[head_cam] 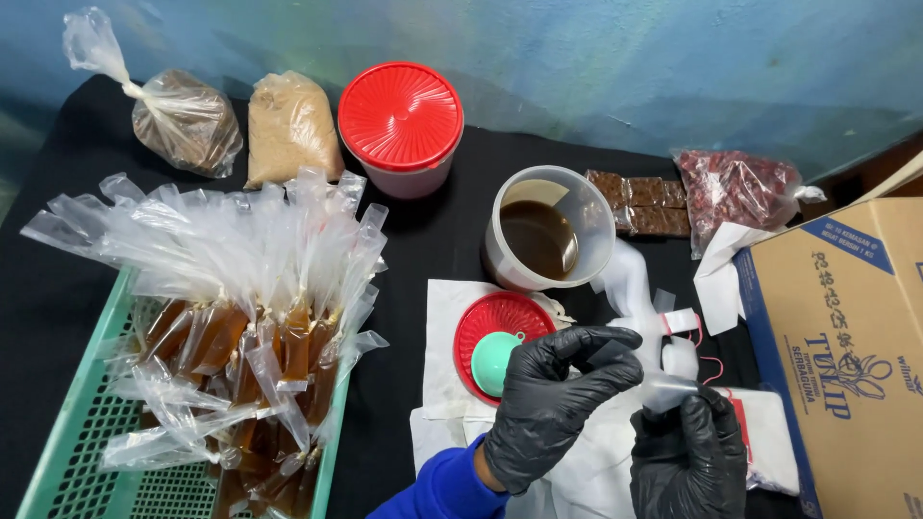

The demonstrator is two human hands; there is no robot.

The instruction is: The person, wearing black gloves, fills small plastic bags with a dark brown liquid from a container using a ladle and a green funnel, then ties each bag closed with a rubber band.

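Observation:
Both hands wear black gloves. My left hand [553, 404] pinches the top of a thin clear plastic pouch [646, 370], and my right hand [687, 461] grips the same pouch lower down, at the near right. The pouch looks empty. Just left of my left hand a small teal funnel [494, 360] rests on a red lid [500, 332]. Beyond it stands an open clear tub of brown liquid [543, 240].
A green basket [87, 423] at the left holds several filled, tied pouches of brown liquid. At the back are two bags of brown powder [288, 130], a red-lidded tub [401, 125], brown blocks [642, 204] and a bag of red pieces [735, 187]. A cardboard box [846, 336] stands at the right.

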